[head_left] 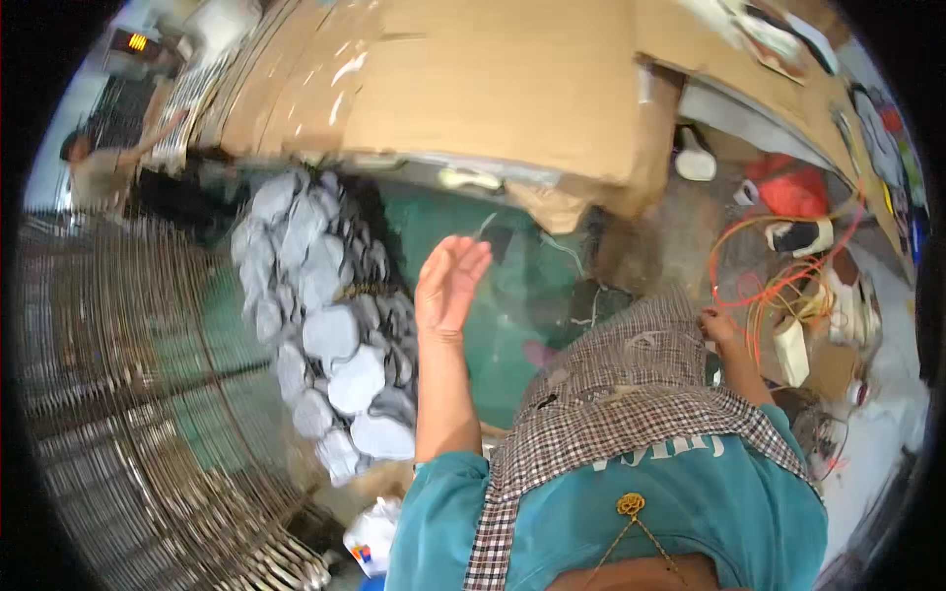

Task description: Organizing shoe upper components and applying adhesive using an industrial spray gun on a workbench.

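Observation:
My left hand [453,286] is raised in front of me above the green floor [503,364], its fingers stretched out and nothing plainly in the palm. A thin pale strand [486,226] shows by its fingertips; whether it touches them I cannot tell. My right hand [724,327] is low at my right side, against the edge of the checked apron [631,364]. Its fingers look bent inward, and what they may hold is hidden. To the left of my left forearm lies a big pile of flat, rounded grey pieces [330,330].
A cardboard-covered table [493,84] spans the far side. Racks of thin metal rods [108,335] stand at left, with another person [99,172] beyond. At right are coiled orange hoses [739,286], a red bag [793,187] and loose shoes [695,155]. A white bag [372,537] lies near left.

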### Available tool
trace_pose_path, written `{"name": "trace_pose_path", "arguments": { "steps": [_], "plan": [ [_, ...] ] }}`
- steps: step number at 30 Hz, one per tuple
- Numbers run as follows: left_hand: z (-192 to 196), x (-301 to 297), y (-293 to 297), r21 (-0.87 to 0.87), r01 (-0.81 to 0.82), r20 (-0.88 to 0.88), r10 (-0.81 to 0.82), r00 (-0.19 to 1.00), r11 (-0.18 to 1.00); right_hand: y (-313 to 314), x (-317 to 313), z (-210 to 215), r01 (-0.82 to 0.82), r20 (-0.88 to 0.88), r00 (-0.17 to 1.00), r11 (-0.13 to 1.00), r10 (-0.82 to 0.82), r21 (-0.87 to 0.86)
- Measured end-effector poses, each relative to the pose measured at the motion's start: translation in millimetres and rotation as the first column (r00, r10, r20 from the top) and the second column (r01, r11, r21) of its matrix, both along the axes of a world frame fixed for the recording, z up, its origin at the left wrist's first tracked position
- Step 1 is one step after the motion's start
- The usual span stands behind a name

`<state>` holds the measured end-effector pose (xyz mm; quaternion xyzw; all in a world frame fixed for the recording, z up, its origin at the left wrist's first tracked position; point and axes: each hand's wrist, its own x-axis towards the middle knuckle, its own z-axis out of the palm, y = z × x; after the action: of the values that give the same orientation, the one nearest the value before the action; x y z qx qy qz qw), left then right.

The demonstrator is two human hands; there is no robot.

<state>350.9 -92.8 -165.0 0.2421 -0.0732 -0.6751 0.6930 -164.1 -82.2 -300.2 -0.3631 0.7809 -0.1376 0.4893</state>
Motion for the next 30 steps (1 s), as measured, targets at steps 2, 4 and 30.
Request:
{"name": "trace_pose_path", "arguments": {
  "steps": [2,4,30],
  "plan": [
    [30,-56,-49,-0.115,0.151,0.027,-0.149,0.988,0.982,14,-48,1,0.077,-0.006,0.997,0.994,-0.078,-0.075],
    [48,-117,-94,-0.147,0.265,0.046,-0.261,0.964,0.953,29,-88,-9,0.25,0.09,0.964,0.968,-0.249,0.007],
    [68,-501,-514,0.296,0.334,0.805,-0.422,0.418,0.895,-242,-333,112,0.641,0.424,0.76,0.673,-0.493,-0.369]
  ]
}}
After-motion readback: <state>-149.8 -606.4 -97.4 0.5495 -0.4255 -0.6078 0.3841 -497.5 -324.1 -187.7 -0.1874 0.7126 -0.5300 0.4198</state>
